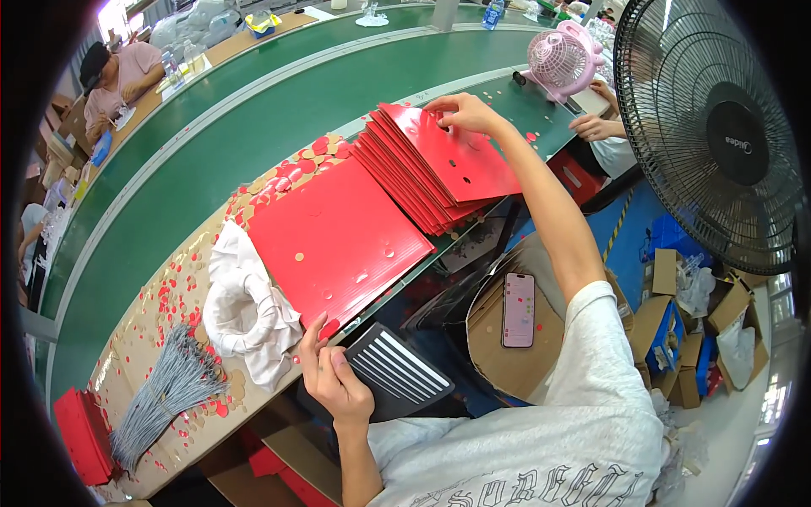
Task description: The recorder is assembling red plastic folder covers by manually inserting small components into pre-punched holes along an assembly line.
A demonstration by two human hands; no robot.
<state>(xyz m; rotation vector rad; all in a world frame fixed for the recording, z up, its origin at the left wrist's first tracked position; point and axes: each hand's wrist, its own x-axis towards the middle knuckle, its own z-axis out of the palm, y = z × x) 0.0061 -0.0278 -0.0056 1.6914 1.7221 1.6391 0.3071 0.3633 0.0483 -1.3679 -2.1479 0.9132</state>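
Observation:
My right hand (466, 113) reaches to the far edge of a stack of glossy red folded boards (405, 169), its curled fingers gripping the top red board (460, 156). That board has small holes in it. Left of the stack, another red board (334, 232) lies flat with a few loose discs on it. At its near edge is my left hand (340, 380), fingers bent and apart, with nothing visible in them. The index fingertip is close to a small red disc (328, 329) at the corner. A crumpled white cloth (249, 313) lies beside the flat board.
Red and brown discs (173, 291) litter the bench. A bundle of grey ties (165, 397) and red pieces (83, 435) lie at left. A phone (519, 311) rests in a cardboard-lined bin. A black fan (718, 135) and pink fan (562, 61) stand right. Other people work along the green conveyor (279, 110).

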